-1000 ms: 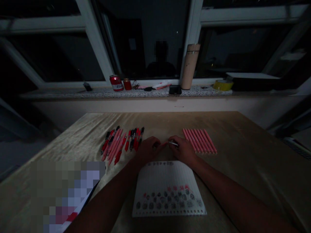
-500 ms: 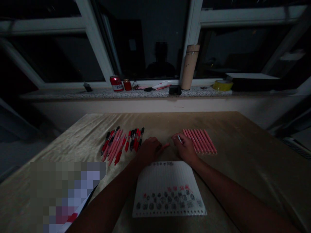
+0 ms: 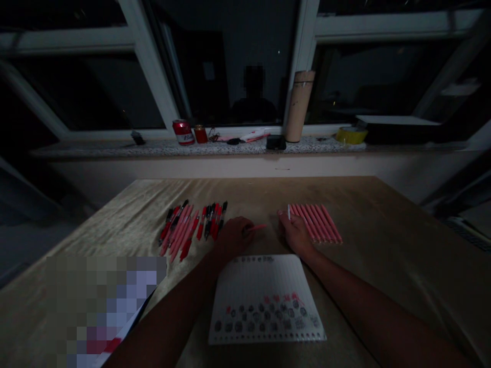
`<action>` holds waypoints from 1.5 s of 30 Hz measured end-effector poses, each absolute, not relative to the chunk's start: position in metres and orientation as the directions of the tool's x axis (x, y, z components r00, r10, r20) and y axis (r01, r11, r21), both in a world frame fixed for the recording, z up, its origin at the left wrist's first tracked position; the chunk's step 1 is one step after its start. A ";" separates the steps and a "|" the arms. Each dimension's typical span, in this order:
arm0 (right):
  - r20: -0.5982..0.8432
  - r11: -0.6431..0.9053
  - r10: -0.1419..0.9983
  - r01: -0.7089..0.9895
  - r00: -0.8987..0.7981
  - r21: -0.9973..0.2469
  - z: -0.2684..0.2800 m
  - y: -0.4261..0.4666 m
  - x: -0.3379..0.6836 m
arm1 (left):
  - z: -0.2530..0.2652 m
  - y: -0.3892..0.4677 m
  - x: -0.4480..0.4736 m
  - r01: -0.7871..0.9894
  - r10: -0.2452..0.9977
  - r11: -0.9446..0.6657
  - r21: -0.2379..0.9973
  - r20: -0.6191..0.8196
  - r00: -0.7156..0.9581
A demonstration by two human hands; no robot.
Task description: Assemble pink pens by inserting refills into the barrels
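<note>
My left hand (image 3: 233, 236) rests on the table and grips a pink pen barrel (image 3: 258, 228) that points right. My right hand (image 3: 294, 232) holds a thin white refill (image 3: 289, 211) upright, right beside the left end of a neat row of pink pen barrels (image 3: 316, 223). A heap of red, pink and black pens (image 3: 194, 225) lies just left of my left hand. A white ruled notebook (image 3: 264, 297) with small printed marks lies between my forearms.
The table (image 3: 383, 245) has a tan cloth over it. On the window sill behind stand a red can (image 3: 183, 131), a small red jar (image 3: 200, 134), a tall tan tube (image 3: 299, 105), a yellow tape roll (image 3: 352, 134) and small dark items. A blurred patch lies at lower left.
My hands have drawn apart: the right hand has carried the white refill right, toward the row of pink barrels. The left hand has kept the pink barrel, shifting slightly left.
</note>
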State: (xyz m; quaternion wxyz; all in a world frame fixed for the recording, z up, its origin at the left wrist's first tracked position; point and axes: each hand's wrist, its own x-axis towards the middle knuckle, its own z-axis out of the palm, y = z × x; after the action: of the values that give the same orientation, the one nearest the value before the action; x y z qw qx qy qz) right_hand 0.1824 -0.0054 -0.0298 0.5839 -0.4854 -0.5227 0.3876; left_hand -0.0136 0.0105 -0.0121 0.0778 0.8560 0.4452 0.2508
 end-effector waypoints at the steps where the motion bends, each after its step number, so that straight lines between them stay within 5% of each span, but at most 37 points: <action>1: 0.233 0.228 0.959 0.047 0.164 -0.973 -0.029 -0.005 0.182 | -0.013 0.011 -0.014 0.721 0.802 -0.591 0.362 0.361 0.476; 5: 0.224 0.238 0.956 -0.053 0.192 -0.970 -0.019 -0.006 0.180 | -0.014 0.011 -0.014 0.714 0.799 -0.595 0.369 0.368 0.475; 10: 0.174 0.191 0.982 -0.416 0.078 -0.889 -0.006 -0.009 0.175 | -0.013 0.010 -0.014 0.707 0.808 -0.584 0.399 0.370 0.459; 21: 0.146 0.068 0.987 -0.658 -0.063 -0.750 -0.002 -0.008 0.178 | -0.009 0.008 -0.013 0.712 0.807 -0.584 0.389 0.373 0.458; 32: 0.067 0.019 0.996 -0.644 -0.051 -0.765 0.000 -0.010 0.176 | -0.008 0.008 -0.013 0.710 0.804 -0.586 0.390 0.385 0.453; 36: 0.050 0.012 0.998 -0.589 -0.048 -0.808 -0.002 -0.009 0.177 | -0.007 0.006 -0.013 0.648 0.806 -0.588 0.485 0.416 0.420; 42: 0.155 0.150 0.988 -0.386 0.017 -0.910 -0.001 -0.014 0.171 | 0.003 0.007 -0.012 0.201 0.903 -0.418 0.886 0.379 0.205; 45: 0.244 0.242 0.970 -0.205 0.019 -0.948 0.000 -0.021 0.168 | 0.012 0.010 -0.012 -0.082 0.952 -0.260 0.962 0.270 0.145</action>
State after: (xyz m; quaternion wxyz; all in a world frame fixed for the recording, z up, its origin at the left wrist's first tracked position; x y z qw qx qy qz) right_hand 0.1683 -0.0208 0.0002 0.6051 -0.3785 -0.5049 0.4854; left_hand -0.0117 0.0103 0.0119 0.4809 0.5840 0.3723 0.5376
